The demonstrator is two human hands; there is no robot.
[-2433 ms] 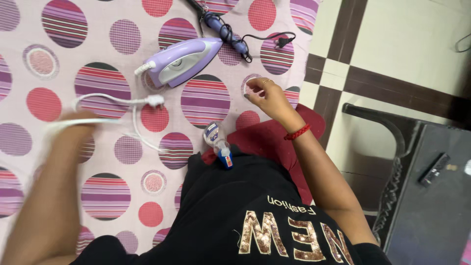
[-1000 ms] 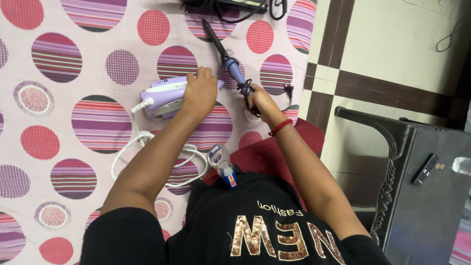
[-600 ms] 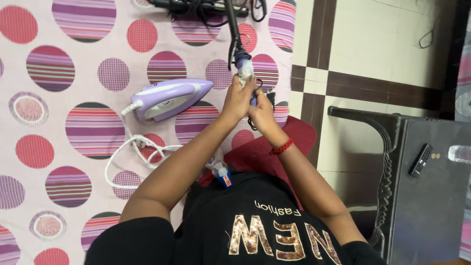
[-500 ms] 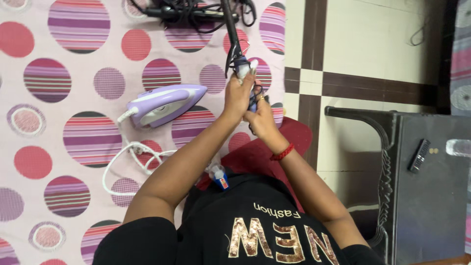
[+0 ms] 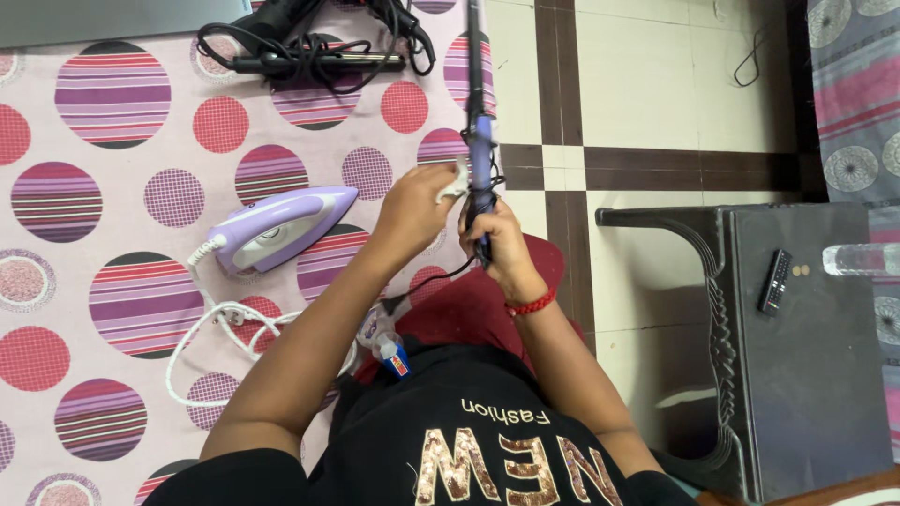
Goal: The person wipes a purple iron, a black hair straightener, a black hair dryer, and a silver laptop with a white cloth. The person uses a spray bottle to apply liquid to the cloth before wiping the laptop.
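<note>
Right hand [image 5: 494, 245] wrapped around curling iron [image 5: 478, 122] at its purple handle. Long axis near vertical in frame, dark barrel pointing up and away from the body, cord end down below the fist. Left hand [image 5: 413, 203] just left of the handle, pinching white cloth [image 5: 455, 181] against it. Purple clothes iron [image 5: 279, 225] farther left of left hand, nose toward the hands.

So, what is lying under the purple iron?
The purple iron lies on a pink bedsheet printed with striped and dotted circles. Its white cord coils on the sheet beside it. What the sheet covers cannot be seen.
</note>
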